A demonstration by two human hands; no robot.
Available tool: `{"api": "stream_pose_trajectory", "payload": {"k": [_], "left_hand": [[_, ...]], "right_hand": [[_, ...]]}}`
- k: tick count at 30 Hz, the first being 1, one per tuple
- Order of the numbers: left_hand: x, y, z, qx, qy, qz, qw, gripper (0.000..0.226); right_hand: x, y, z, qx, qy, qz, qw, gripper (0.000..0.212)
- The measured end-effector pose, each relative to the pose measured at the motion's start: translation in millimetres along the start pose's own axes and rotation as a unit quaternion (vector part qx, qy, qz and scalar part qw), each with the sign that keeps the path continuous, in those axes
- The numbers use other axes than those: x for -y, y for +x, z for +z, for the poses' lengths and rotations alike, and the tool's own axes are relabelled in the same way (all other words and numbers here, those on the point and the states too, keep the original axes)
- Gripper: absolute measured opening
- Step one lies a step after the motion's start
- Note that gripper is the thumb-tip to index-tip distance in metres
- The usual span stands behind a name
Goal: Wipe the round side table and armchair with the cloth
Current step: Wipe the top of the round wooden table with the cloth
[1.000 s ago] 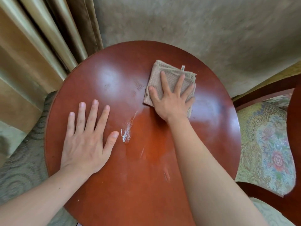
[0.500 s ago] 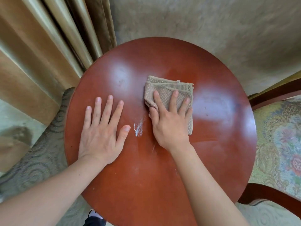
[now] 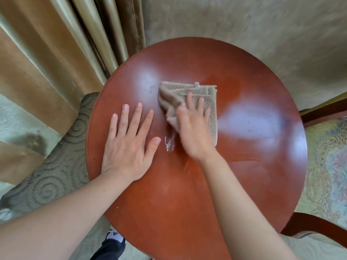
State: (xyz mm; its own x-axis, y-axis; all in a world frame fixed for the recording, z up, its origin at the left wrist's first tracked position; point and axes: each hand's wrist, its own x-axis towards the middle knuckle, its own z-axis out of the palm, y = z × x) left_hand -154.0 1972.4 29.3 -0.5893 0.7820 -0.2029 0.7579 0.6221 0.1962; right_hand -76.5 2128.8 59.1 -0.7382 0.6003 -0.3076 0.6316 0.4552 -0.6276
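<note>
My motion-blurred right hand presses flat, fingers spread, hiding much of the folded beige waffle-weave cloth on the round reddish-brown wooden bench, while my left hand lies splayed, holding nothing.

— What can't you make out?
— The right hand is motion-blurred, and it hides much of the cloth.
— Anything cut off?
— The armchair, by the right edge; the worktop, at the bottom edge.

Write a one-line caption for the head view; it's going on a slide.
Right hand presses tan cloth on round side table; left hand lies flat alongside.
</note>
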Motion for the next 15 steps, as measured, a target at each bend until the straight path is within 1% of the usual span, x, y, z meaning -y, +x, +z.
{"api": "stream_pose_trajectory", "payload": {"k": [1,2,3,6,8,10,15], "left_hand": [[0,0,0,-0.002,-0.002,0.001,1.000,0.074],[0,0,1,-0.004,-0.004,0.000,1.000,0.073],[0,0,1,-0.007,-0.006,-0.002,1.000,0.072],[0,-1,1,-0.007,-0.009,-0.005,1.000,0.072],[0,-1,2,-0.008,-0.010,-0.005,1.000,0.073],[1,-1,2,-0.012,-0.008,-0.007,1.000,0.072],[2,-2,4,-0.024,-0.005,-0.005,1.000,0.072]], "right_hand": [[-1,-4,10,0.013,-0.063,-0.028,0.998,0.059],[-2,-8,17,0.007,-0.106,-0.041,0.994,0.059],[-4,-11,21,-0.003,-0.124,-0.043,0.991,0.060],[-9,-18,28,-0.009,-0.141,-0.041,0.989,0.060],[-14,-31,34,-0.016,-0.195,-0.052,0.979,0.056],[-20,-50,43,-0.030,-0.235,-0.060,0.970,0.057],[-32,-92,58,-0.064,-0.255,-0.055,0.963,0.065]]}}
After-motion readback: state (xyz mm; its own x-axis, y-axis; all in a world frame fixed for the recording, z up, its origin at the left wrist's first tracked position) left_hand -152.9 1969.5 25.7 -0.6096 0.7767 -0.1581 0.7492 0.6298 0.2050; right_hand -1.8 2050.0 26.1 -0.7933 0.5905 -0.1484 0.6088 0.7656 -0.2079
